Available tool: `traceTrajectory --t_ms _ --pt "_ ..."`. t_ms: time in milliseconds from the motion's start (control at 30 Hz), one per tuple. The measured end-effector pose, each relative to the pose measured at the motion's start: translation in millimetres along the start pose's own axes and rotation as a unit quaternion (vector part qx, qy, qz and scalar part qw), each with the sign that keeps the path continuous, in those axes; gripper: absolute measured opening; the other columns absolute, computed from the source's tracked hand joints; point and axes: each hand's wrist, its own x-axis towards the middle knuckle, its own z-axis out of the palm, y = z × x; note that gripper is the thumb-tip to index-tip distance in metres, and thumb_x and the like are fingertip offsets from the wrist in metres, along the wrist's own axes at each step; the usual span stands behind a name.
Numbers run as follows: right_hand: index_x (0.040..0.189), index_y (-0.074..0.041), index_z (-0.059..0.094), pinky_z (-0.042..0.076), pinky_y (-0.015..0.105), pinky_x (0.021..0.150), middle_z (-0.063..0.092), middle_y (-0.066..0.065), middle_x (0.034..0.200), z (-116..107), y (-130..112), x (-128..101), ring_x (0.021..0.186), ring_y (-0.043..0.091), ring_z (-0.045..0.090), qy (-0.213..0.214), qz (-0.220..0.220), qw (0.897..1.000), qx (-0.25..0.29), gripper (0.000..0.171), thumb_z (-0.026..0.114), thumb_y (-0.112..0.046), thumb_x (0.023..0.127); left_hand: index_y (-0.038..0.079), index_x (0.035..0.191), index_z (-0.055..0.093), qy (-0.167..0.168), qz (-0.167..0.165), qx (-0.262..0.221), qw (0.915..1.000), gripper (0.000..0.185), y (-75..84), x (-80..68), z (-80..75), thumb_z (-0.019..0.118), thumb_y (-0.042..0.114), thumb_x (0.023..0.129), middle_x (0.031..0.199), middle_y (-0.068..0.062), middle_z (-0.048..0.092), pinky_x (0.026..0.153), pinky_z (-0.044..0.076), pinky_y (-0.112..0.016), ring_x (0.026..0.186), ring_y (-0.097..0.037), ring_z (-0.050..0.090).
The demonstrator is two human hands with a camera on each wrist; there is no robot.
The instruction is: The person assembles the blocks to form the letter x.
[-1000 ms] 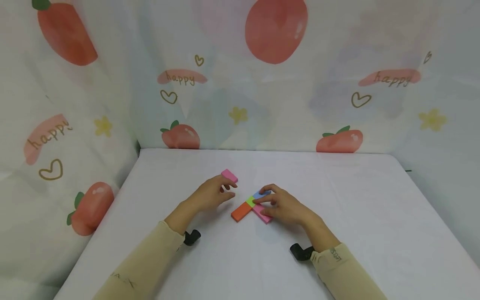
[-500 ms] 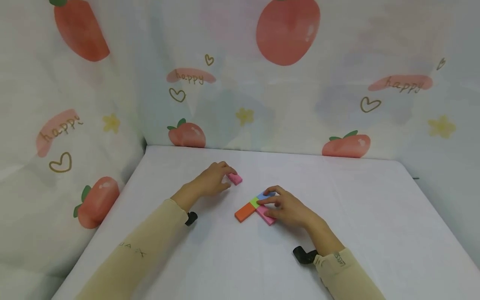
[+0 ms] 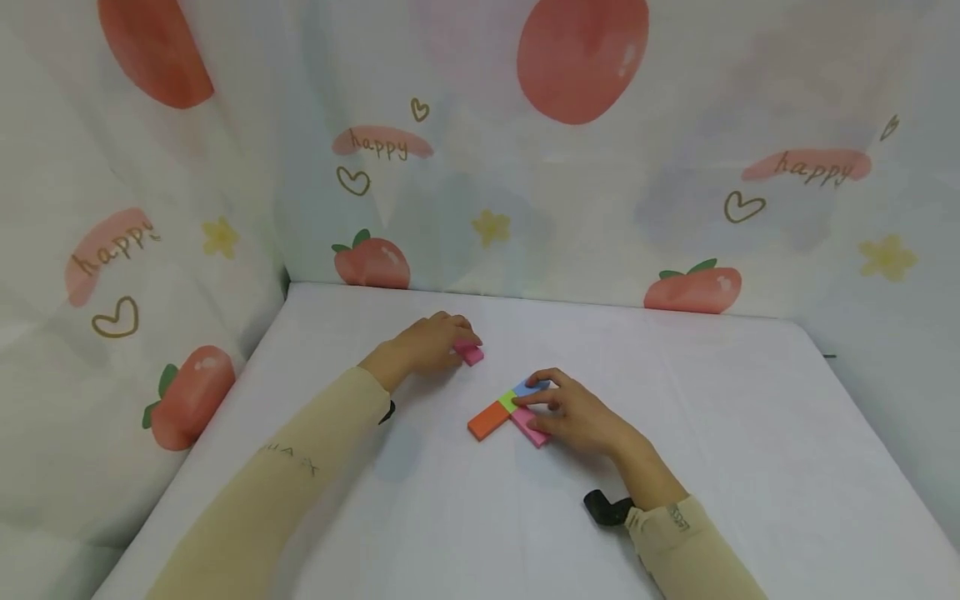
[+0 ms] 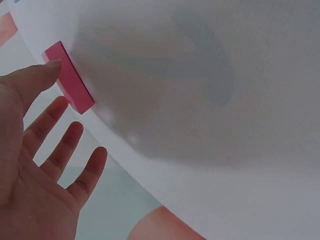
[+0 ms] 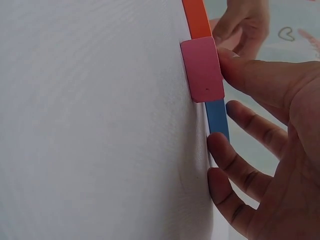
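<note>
We had our left hand (image 3: 423, 343) out toward the far-left part of the desk (image 3: 750, 433), fingers straight and spread per the left wrist cam, thumb tip touching the loose pink block (image 3: 472, 354). No grip on it, prob. just a first contact to slide or tip it.

Our right hand (image 3: 573, 412) lay near the desk's centre on the joined blocks: orange block (image 3: 487, 421), green block (image 3: 509, 402), blue block (image 3: 529, 387) in a row, w/ a second pink block (image 3: 529, 428) butted against the row's near side. Fingers fairly straight, pressing rather than clamping; thumb on the pink one's edge. We judged that was to keep the pieces flush and stop them drifting.

Loose pink sat apart from the group, toward the far edge.
</note>
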Motion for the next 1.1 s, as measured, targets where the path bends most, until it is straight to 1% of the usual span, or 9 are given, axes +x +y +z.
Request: traceTrajectory --t_ms 267,400,467,633,700,800,967,1100 --pt "0.122 -0.032 0.067 0.045 0.046 0.098 0.043 -0.006 0.14 -2.4 -1.5 3.5 0.118 0.024 0.051 -0.003 -0.006 1.0 0.011 0.033 0.069 -0.027 0.09 0.028 0.123 0.066 0.006 0.023 -0.021 0.9995 0.032 -2.1 3.5 -2.7 0.066 0.02 0.092 0.123 0.006 0.059 0.099 0.045 -0.036 0.114 -0.019 0.051" --pt "0.122 -0.033 0.067 0.045 0.044 0.095 0.043 -0.006 0.14 -0.8 -0.3 3.5 0.113 0.023 0.053 -0.008 -0.009 1.0 0.01 0.034 0.07 -0.026 0.089 0.027 0.12 0.067 0.012 0.031 -0.015 0.9993 0.031 -2.8 5.3 0.5 0.067 0.02 0.091 0.12 0.006 0.062 0.095 0.047 -0.036 0.109 -0.019 0.054" --pt "0.122 -0.033 0.067 0.045 0.044 0.096 0.043 -0.007 0.14 -0.1 0.4 2.8 0.114 0.023 0.053 -0.006 -0.006 1.0 0.012 0.034 0.07 -0.026 0.089 0.028 0.12 0.067 0.015 0.035 -0.008 0.9993 0.031 -2.4 6.1 0.5 0.067 0.02 0.09 0.119 0.007 0.062 0.093 0.048 -0.036 0.108 -0.019 0.055" --pt "0.122 -0.032 0.067 0.042 0.047 0.101 0.043 -0.008 0.141 -0.3 0.1 0.2 0.124 0.024 0.047 -0.003 0.008 1.0 0.024 0.033 0.069 -0.026 0.09 0.029 0.122 0.066 0.005 0.044 0.004 0.999 0.032 0.2 7.5 -3.3 0.069 0.024 0.09 0.12 0.007 0.061 0.093 0.048 -0.034 0.106 -0.018 0.055" --pt "0.122 -0.033 0.067 0.043 0.047 0.1 0.042 -0.008 0.141 0.0 0.3 -1.0 0.124 0.023 0.047 -0.002 0.008 1.0 0.021 0.033 0.069 -0.026 0.09 0.028 0.122 0.066 0.0 0.048 0.003 0.9988 0.032 1.1 8.1 -3.5 0.069 0.025 0.089 0.12 0.006 0.061 0.093 0.047 -0.033 0.106 -0.018 0.054" --pt "0.122 -0.033 0.067 0.043 0.045 0.099 0.042 -0.007 0.141 -0.5 0.8 -1.1 0.121 0.023 0.048 0.002 0.005 1.0 0.016 0.033 0.069 -0.026 0.09 0.027 0.12 0.067 0.003 0.053 0.003 0.9986 0.032 0.9 9.6 -4.0 0.071 0.025 0.088 0.119 0.005 0.062 0.093 0.047 -0.033 0.105 -0.019 0.055" --pt "0.122 -0.033 0.067 0.042 0.046 0.101 0.043 -0.007 0.14 -1.1 0.5 0.8 0.127 0.023 0.046 0.005 -0.002 1.0 0.02 0.033 0.069 -0.026 0.09 0.029 0.118 0.068 0.005 0.05 0.001 0.9987 0.032 -3.1 12.6 -3.0 0.073 0.026 0.087 0.117 0.007 0.062 0.093 0.047 -0.033 0.105 -0.017 0.054" --pt "0.122 -0.033 0.067 0.043 0.046 0.1 0.043 -0.007 0.14 -0.1 1.2 0.9 0.121 0.023 0.05 0.0 -0.006 1.0 0.016 0.034 0.07 -0.027 0.089 0.029 0.118 0.068 -0.005 0.054 -0.012 0.9985 0.031 -4.8 13.2 -2.0 0.073 0.026 0.087 0.117 0.006 0.062 0.093 0.048 -0.033 0.105 -0.016 0.054"
